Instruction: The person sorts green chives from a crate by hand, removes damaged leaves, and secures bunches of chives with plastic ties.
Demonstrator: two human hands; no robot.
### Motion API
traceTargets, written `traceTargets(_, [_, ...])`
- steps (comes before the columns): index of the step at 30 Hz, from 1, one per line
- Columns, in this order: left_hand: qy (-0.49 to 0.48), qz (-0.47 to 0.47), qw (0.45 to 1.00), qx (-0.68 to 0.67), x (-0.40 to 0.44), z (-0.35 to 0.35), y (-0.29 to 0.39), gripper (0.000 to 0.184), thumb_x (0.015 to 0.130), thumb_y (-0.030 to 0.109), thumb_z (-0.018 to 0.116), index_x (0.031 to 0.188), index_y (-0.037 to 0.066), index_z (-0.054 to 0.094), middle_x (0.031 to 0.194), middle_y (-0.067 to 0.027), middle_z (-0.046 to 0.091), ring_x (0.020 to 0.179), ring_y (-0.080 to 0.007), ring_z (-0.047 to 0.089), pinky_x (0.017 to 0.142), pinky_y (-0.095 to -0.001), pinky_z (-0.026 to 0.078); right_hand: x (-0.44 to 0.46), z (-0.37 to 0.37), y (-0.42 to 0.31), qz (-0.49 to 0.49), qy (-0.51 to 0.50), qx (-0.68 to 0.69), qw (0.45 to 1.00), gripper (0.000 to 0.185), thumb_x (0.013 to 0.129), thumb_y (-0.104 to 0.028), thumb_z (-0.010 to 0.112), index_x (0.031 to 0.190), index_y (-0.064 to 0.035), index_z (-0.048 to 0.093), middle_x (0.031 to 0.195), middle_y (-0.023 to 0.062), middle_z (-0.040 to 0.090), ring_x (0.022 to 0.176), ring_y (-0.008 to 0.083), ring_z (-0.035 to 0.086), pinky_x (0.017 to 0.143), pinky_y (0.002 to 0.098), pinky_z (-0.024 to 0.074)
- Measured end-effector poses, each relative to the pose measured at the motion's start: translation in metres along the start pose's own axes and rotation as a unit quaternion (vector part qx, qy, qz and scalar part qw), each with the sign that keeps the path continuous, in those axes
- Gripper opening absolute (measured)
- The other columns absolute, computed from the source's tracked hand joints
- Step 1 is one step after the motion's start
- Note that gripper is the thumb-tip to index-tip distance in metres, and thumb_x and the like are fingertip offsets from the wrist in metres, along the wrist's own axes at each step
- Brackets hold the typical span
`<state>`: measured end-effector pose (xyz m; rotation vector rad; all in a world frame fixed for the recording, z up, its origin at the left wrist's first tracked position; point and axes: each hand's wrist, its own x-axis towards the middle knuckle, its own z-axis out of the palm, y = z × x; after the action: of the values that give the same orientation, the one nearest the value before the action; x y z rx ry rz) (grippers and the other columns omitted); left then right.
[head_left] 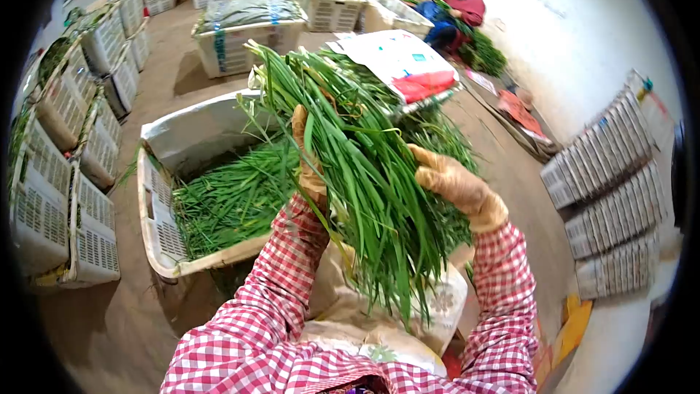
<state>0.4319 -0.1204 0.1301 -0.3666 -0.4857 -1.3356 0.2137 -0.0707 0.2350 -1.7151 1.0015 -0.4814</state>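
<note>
A big loose bunch of garlic chives (364, 168), long flat green leaves with paler ends at the upper left, is held up in front of me over my lap. My left hand (309, 164), in a tan glove, presses along its left side, partly hidden by leaves. On the right side, my right hand (459, 188), in the same kind of glove, has its curled fingertips against the leaves. The leaf tips hang down between my forearms. Left of the bunch stands a white crate (157, 208) with a layer of chives (233, 201) in it.
Beyond the bunch, a white and red sack (397, 58) lies over more greens. Crates of greens (44, 190) line the left; covered crates (248, 44) stand behind. Stacked crates (609, 190) lean along the right wall. Another person (463, 11) sits by the wall with greens.
</note>
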Motion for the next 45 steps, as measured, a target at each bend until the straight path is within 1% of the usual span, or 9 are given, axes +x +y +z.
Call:
traceTargets(9, [0.197, -0.092, 0.969, 0.117, -0.092, 0.011, -0.103, 0.041, 0.090, 0.043, 0.052, 0.107, 0.007, 0.060, 0.085, -0.0051, 0.066, 0.068, -0.0151, 0.064, 0.062, -0.0295, 0.055, -0.122, 0.075, 0.055, 0.041, 0.113, 0.016, 0.993, 0.124, 0.062, -0.064, 0.072, 0.143, 0.0054, 0.008, 0.146, 0.0272, 0.018, 0.138, 0.0342, 0.015, 0.113, 0.0386, 0.0142])
traceTargets(14, [0.271, -0.266, 0.925, -0.031, -0.127, 0.012, -0.123, 0.048, 0.085, 0.048, 0.056, 0.105, 0.004, 0.062, 0.086, -0.0063, 0.067, 0.067, -0.0177, 0.065, 0.062, -0.0317, 0.057, -0.160, 0.150, 0.081, 0.058, 0.277, -0.345, 0.895, 0.135, 0.056, -0.064, 0.074, 0.142, 0.0079, -0.001, 0.146, 0.0309, 0.008, 0.138, 0.0427, 0.007, 0.112, 0.0441, 0.0096])
traceTargets(20, [0.243, -0.243, 0.928, -0.142, -0.162, 0.013, -0.166, 0.048, 0.083, 0.049, 0.060, 0.104, 0.005, 0.062, 0.088, -0.0071, 0.067, 0.074, -0.0190, 0.067, 0.066, -0.0365, 0.059, -0.180, 0.108, 0.132, 0.047, 0.436, -0.315, 0.842, 0.110, 0.071, -0.026, 0.075, 0.145, -0.0037, -0.004, 0.142, 0.0219, 0.031, 0.125, 0.0344, 0.041, 0.104, 0.0360, 0.0337])
traceTargets(22, [0.312, -0.300, 0.886, -0.165, -0.162, 0.040, -0.169, 0.049, 0.080, 0.051, 0.062, 0.102, 0.007, 0.063, 0.086, -0.0078, 0.067, 0.072, -0.0202, 0.067, 0.065, -0.0362, 0.059, -0.194, 0.085, 0.121, 0.233, 0.334, -0.240, 0.881, 0.105, 0.075, -0.023, 0.071, 0.145, -0.0039, -0.005, 0.135, 0.0182, 0.044, 0.121, 0.0287, 0.047, 0.100, 0.0324, 0.0377])
traceTargets(27, [0.340, -0.327, 0.872, -0.130, -0.177, 0.000, -0.206, 0.073, 0.077, 0.069, 0.052, 0.115, 0.006, 0.056, 0.110, -0.0132, 0.059, 0.094, -0.0258, 0.061, 0.077, -0.0412, 0.055, -0.159, -0.001, 0.070, 0.223, 0.318, -0.529, 0.754, 0.080, 0.077, -0.016, 0.066, 0.144, -0.0102, 0.022, 0.087, 0.0209, 0.064, 0.078, 0.0362, 0.064, 0.066, 0.0414, 0.0510])
traceTargets(30, [0.343, -0.631, 0.694, 0.051, -0.218, -0.023, -0.157, 0.072, 0.080, 0.062, 0.055, 0.120, 0.003, 0.049, 0.114, -0.0157, 0.055, 0.103, -0.0268, 0.056, 0.091, -0.0428, 0.047, -0.118, -0.070, 0.080, 0.155, 0.200, -0.657, 0.711, 0.069, 0.081, -0.018, 0.062, 0.142, -0.0152, 0.030, 0.090, 0.0186, 0.065, 0.076, 0.0349, 0.064, 0.064, 0.0418, 0.0516])
traceTargets(36, [0.371, -0.684, 0.623, 0.081, -0.310, -0.109, -0.135, 0.036, 0.092, 0.026, 0.056, 0.116, 0.001, 0.050, 0.093, -0.0112, 0.061, 0.073, -0.0187, 0.062, 0.061, -0.0282, 0.054, -0.034, -0.119, 0.083, 0.208, 0.071, -0.781, 0.584, 0.055, 0.082, -0.009, 0.060, 0.134, -0.0121, 0.041, 0.097, 0.0150, 0.066, 0.081, 0.0282, 0.067, 0.070, 0.0411, 0.0533])
traceTargets(38, [0.194, -0.653, 0.716, 0.153, -0.306, -0.094, -0.127, 0.025, 0.091, 0.027, 0.056, 0.096, 0.003, 0.058, 0.061, 0.0014, 0.047, 0.046, -0.0077, 0.037, 0.042, -0.0236, 0.032, -0.007, -0.124, 0.092, 0.268, 0.000, -0.792, 0.549, 0.048, 0.081, -0.007, 0.060, 0.127, -0.0099, 0.045, 0.096, 0.0144, 0.066, 0.080, 0.0269, 0.067, 0.069, 0.0404, 0.0536])
traceTargets(45, [0.241, -0.689, 0.639, 0.242, -0.317, -0.097, -0.130, 0.013, 0.091, 0.016, 0.054, 0.098, 0.007, 0.059, 0.073, 0.0025, 0.055, 0.056, -0.0041, 0.045, 0.046, -0.0194, 0.038, 0.019, -0.134, 0.076, 0.285, -0.044, -0.815, 0.503, 0.022, 0.079, -0.001, 0.060, 0.100, -0.0069, 0.061, 0.089, 0.0105, 0.067, 0.082, 0.0251, 0.067, 0.071, 0.0362, 0.0546])
